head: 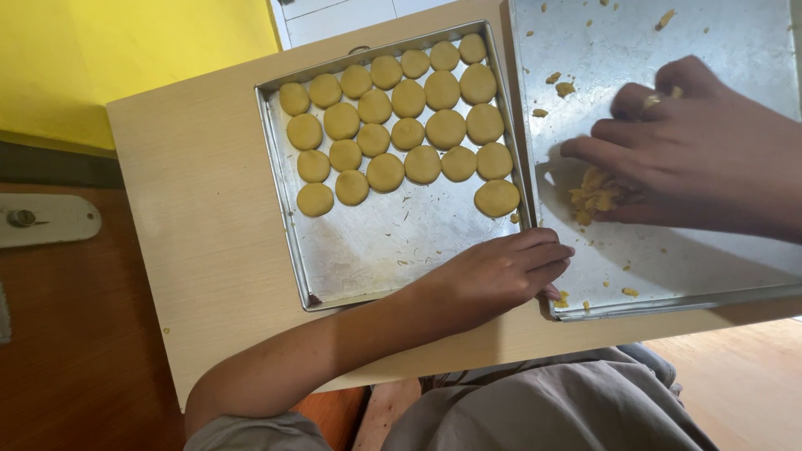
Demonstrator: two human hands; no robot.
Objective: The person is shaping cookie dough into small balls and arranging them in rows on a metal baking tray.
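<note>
- Resting at lower centre of the frame, the left hand (501,271) lay flat, fingers pressed together, across the near rims where the two trays met.
- The right hand (693,146), at the right, had its grip gathered on a crumbly yellow dough heap (595,199) in the scratched metal tray (735,50).
- Smooth round dough discs (401,125) sat in rows in the dull square tray (376,242) on the pale wood-grain tabletop (200,200).

Bright, even indoor light, sharp overall.
Soft glare on the right metal tray (718,50); the right hand (693,150) casts a shadow and looks slightly blurred.
</note>
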